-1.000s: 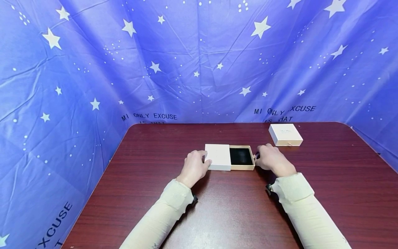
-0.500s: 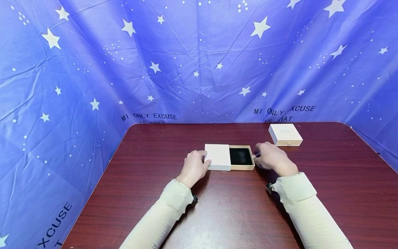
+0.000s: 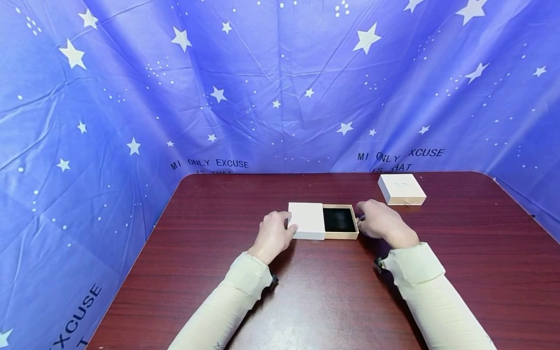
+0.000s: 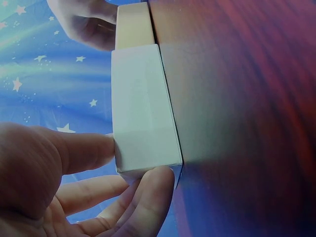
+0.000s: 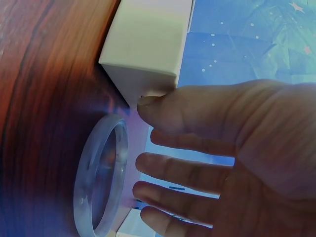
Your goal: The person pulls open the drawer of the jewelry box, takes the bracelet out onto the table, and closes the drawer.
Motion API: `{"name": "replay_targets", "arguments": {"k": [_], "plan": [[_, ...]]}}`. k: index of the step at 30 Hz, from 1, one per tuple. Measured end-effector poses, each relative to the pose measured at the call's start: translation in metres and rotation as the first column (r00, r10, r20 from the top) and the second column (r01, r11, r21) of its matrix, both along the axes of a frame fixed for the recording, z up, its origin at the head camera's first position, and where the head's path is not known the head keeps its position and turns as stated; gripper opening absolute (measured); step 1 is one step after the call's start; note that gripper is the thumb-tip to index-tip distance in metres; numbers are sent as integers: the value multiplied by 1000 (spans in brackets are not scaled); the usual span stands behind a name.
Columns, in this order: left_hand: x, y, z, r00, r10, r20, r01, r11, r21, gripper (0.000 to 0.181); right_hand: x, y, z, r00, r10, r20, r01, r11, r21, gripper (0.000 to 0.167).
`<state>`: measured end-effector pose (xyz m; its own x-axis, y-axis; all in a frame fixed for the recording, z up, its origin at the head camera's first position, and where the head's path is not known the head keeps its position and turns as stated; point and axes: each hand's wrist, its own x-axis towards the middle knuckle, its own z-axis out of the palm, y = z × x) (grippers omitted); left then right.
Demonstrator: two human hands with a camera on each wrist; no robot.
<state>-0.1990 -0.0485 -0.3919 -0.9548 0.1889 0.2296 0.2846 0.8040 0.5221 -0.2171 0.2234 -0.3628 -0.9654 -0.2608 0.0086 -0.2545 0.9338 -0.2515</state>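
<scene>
A white box sleeve (image 3: 306, 220) sits mid-table, its cream drawer (image 3: 341, 236) partly out to the right, showing a black lining (image 3: 339, 219). My left hand (image 3: 273, 236) grips the sleeve's left end; in the left wrist view its thumb lies at the top edge and a fingertip (image 4: 160, 180) on the end. Beside the drawer's right end is my right hand (image 3: 385, 223). The right wrist view shows the thumb touching that end, the other fingers extended and apart; whether it holds a pull tab is hidden. A translucent bangle (image 5: 84, 197) lies on the table below those fingers.
A second white box (image 3: 401, 188), closed, rests at the back right of the dark red wooden table (image 3: 210, 204). A blue curtain (image 3: 280, 121) with white stars hangs behind and along the sides.
My right hand has shifted slightly up and its fingers have changed position beside the drawer's end. The left hand, the sleeve and the drawer look unmoved.
</scene>
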Motion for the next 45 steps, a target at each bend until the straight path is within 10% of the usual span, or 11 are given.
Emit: {"name": "replay_targets", "arguments": {"k": [45], "plan": [[1,0,1,1000,-2,-5,2,1000,3,30,-2,-4,0,999,17,38,-16,999,-35,31]]}}
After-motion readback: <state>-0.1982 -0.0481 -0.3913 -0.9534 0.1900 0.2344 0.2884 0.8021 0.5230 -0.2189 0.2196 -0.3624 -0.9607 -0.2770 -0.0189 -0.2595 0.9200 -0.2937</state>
